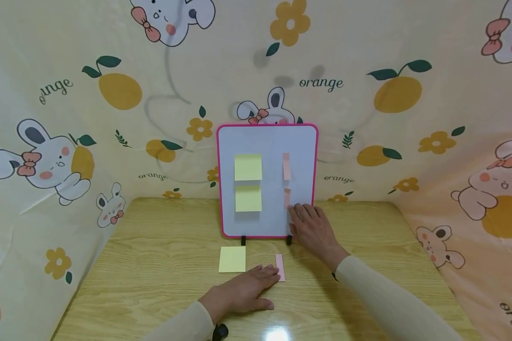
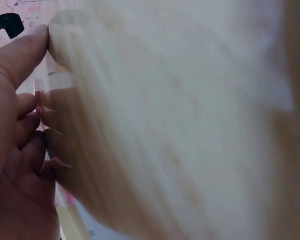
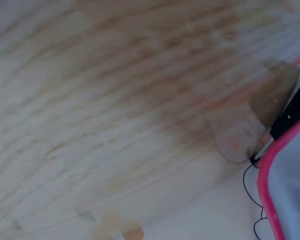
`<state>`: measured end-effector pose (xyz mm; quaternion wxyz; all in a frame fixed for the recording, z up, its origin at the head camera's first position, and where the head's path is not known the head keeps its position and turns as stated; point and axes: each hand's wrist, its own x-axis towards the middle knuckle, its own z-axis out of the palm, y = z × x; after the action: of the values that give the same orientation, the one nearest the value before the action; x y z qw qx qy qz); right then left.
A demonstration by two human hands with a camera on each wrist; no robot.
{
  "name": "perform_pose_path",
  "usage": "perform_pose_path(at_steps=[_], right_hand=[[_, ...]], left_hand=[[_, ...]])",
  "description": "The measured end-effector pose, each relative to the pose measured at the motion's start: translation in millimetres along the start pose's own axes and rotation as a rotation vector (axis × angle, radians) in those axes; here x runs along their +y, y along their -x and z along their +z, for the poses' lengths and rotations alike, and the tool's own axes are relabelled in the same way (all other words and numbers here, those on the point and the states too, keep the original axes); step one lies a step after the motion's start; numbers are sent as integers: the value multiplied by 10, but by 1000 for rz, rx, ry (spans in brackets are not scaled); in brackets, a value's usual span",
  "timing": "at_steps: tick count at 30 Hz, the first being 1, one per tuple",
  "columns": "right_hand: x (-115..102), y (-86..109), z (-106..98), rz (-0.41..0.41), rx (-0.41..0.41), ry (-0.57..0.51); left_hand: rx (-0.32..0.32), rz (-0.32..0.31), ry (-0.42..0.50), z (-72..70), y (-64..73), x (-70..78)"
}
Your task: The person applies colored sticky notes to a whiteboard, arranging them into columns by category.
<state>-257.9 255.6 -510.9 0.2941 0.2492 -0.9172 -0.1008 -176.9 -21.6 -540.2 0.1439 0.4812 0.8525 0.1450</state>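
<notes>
A pink-edged whiteboard (image 1: 273, 142) stands upright, with two yellow sticky notes (image 1: 248, 167) stacked at left and two narrow pink sticky strips (image 1: 286, 166) at right. My right hand (image 1: 313, 227) is at the lower pink strip (image 1: 287, 198), its fingers bent around the bottom end, which they cover. On the table my left hand (image 1: 247, 289) lies palm down, fingers fairly straight, fingertips touching another pink strip (image 1: 280, 267). The left wrist view shows the left hand (image 2: 25, 135) against the glossy tabletop. No part of the right hand appears in the right wrist view.
A yellow sticky note (image 1: 232, 259) lies before the board, left of the table's pink strip. Black feet (image 1: 288, 240) support the board on the wooden table (image 1: 153, 265). Printed cloth (image 1: 239, 61) with rabbits and oranges encloses the back and sides.
</notes>
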Motion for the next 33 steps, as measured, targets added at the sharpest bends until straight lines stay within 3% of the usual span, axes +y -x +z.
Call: perform_pose_path(at_steps=[3,8,13,17,23,25,28,33], right_hand=[[-6,33,5,-1,-42,16],[-18,67,2,3,-128,29],[-36,98,14,16,-204,36],[-59,120,35,22,-209,20],[-83,155,48,35,-198,9],[-86,161,49,38,-201,13],[-91,162,52,42,-190,16],[-101,170,78,56,-180,8]], left_hand=[[-8,-2,-48,-26,-3,18],[-13,28,-263,-119,-73,29],[61,104,-414,-215,-195,46],[130,148,-486,-230,-286,64],[188,56,-450,-269,-403,82],[224,18,-470,-376,-447,52],[268,-39,-583,-649,-537,-25],[257,-93,-766,-1121,-681,-188]])
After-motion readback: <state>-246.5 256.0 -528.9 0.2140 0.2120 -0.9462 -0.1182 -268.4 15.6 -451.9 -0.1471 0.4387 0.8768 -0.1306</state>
